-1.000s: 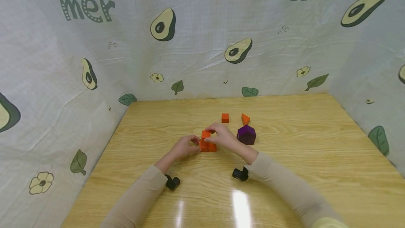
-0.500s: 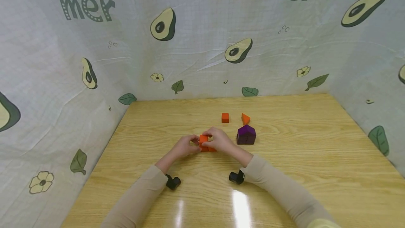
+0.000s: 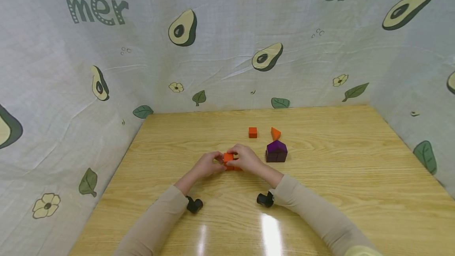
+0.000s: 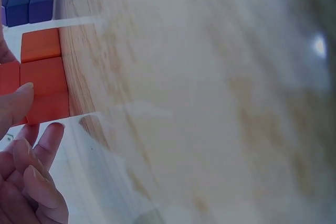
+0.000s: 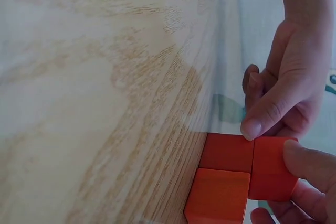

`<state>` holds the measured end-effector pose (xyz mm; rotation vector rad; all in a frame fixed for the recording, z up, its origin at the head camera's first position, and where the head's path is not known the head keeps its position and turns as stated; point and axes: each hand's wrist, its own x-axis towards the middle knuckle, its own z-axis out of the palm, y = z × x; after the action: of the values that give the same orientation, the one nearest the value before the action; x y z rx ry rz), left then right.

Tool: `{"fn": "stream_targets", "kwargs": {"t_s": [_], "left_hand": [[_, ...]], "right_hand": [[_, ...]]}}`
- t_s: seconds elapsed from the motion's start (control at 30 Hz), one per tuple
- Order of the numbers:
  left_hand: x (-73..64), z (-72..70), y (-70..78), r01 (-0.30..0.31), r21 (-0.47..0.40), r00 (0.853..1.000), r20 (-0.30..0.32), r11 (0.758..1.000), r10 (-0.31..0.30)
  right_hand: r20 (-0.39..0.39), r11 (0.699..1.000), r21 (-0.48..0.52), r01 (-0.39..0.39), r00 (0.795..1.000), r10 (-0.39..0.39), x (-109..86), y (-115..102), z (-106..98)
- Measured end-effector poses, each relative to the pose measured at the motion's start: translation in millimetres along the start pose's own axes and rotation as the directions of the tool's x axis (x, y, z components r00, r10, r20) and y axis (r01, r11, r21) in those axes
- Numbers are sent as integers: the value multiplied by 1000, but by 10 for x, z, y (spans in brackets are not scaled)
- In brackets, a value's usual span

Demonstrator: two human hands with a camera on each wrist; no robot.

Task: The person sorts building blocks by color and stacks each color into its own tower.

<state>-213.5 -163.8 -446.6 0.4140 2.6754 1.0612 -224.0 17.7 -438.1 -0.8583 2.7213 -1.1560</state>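
Two orange blocks sit side by side on the wooden table, and an upper orange cube (image 5: 273, 179) rests over the left one, the lower orange cube (image 4: 47, 93). My right hand (image 3: 247, 159) pinches the upper cube, its thumb on the near face. At the stack's left side is my left hand (image 3: 207, 164), thumb on the lower cube's near face near the seam, other fingers curled around the far side. To the right of that cube stands the other bottom orange block (image 5: 218, 195), partly covered by my right hand in the head view.
A purple house-shaped group of blocks (image 3: 276, 152) stands to the right of the stack. Farther back lie a loose orange cube (image 3: 252, 132) and an orange triangular block (image 3: 275, 133). A printed cloth (image 3: 227, 70) borders the table (image 3: 320, 149) behind and at the sides.
My right hand has lowered the upper orange cube and shifted it slightly left, onto the left bottom cube. My left hand has stayed where it was.
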Motion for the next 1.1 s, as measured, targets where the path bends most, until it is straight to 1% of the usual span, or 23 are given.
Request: {"fn": "stream_targets", "kwargs": {"t_s": [0.1,0.4,0.57,0.9,1.1], "left_hand": [[3,4,2,13,-9,1000,2,1000,-13],[45,37,-5,25,-5,1000,-10,1000,-25],[50,37,-21,13,15,1000,-6,1000,-13],[62,23,-18,7,39,1000,8,999,-7],[60,18,5,17,43,1000,1,999,-17]], "right_hand": [[0,1000,1,-4,1000,4,0,1,5],[-1,1000,7,2,1000,-2,-22,9,-1],[7,1000,-11,17,1000,-17,-27,-5,-15],[18,997,-76,-24,1000,25,0,-50,-3],[25,997,-70,-43,999,45,10,-43,3]]}}
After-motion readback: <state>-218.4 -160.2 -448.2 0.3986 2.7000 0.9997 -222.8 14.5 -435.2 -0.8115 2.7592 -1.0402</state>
